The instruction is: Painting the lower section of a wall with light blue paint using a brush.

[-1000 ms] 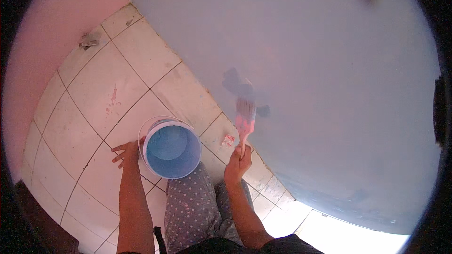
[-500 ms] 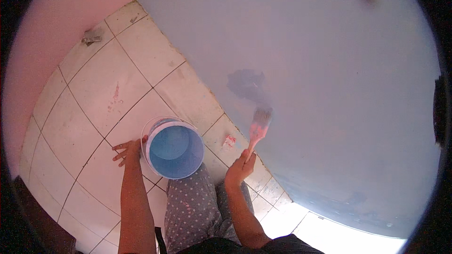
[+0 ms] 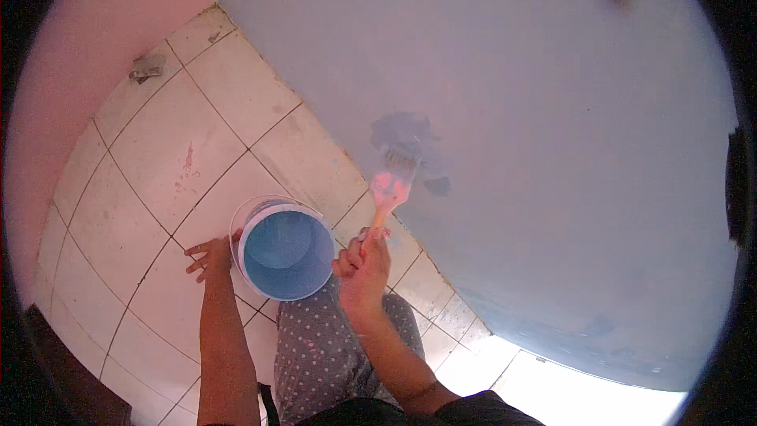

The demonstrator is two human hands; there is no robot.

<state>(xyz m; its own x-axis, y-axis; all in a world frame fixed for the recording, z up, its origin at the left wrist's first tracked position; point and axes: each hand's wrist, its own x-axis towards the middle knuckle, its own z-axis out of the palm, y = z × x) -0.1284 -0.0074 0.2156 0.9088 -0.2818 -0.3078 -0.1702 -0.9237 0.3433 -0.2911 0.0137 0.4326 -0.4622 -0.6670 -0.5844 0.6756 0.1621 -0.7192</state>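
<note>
My right hand point(image 3: 365, 272) is closed round the handle of a wide paintbrush point(image 3: 392, 181). The brush has a pinkish, paint-smeared ferrule, and its bristles meet the pale blue-grey wall point(image 3: 536, 150) at the lower edge of a darker, wet-looking paint patch point(image 3: 402, 128). A smaller dark dab point(image 3: 438, 186) lies just right of the bristles. My left hand point(image 3: 211, 257) is at the left side of a white bucket point(image 3: 290, 248) with bluish insides and a thin wire handle. Its fingers are spread away from the bucket, and the thumb is against or close to the rim.
Pale floor tiles point(image 3: 213, 158) with pinkish stains run along the wall's foot. A pink wall point(image 3: 118, 24) rises at the left, with a crumpled grey scrap point(image 3: 147, 68) near it. My knees in dotted grey trousers point(image 3: 315, 347) are beside the bucket. Bright light comes in at the lower right.
My right hand has moved the brush left and slightly up, onto the dark patch's lower edge. A separate dab now shows where the bristles were. My left hand stays beside the bucket.
</note>
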